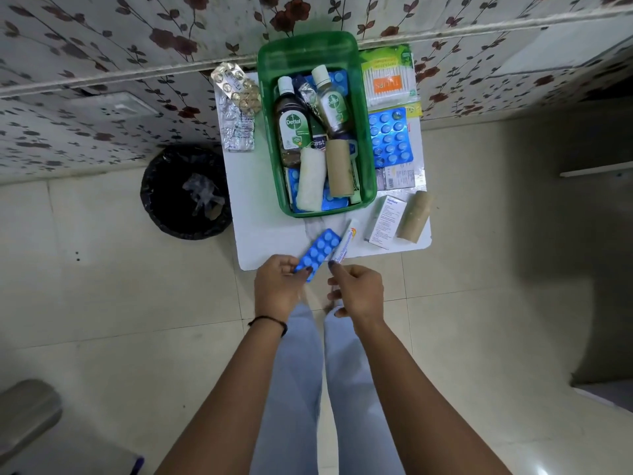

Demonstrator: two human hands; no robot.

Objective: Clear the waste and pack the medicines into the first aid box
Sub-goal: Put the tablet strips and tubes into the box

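- Left hand (279, 281) at the near edge of the white table (260, 207), fingers pinched on the near end of a blue pill strip (318, 252); the strip angles up over the table's near edge.
- Right hand (358, 291) just beside it, fingers loosely curled; the forefinger tip touches the near end of a white ointment tube (346, 243). Whether it actually grips the tube, cannot tell.
- Near right corner: a white carton (385, 222) and a brown cardboard roll (415, 217) lying side by side.
- Middle of the table: green first aid box (367, 159), open. Inside: two Dettol bottles (291, 126), a white bandage roll (311, 181), a brown roll (339, 168), blue strips underneath.
- Right edge, beside the box: a large blue pill sheet (389, 137); farther on, a pack of cotton buds (387, 78).
- Far left corner: silver pill strips (237, 109), stacked loosely.
- On the floor left of the table: black-lined bin (186, 192), a crumpled clear wrapper inside.
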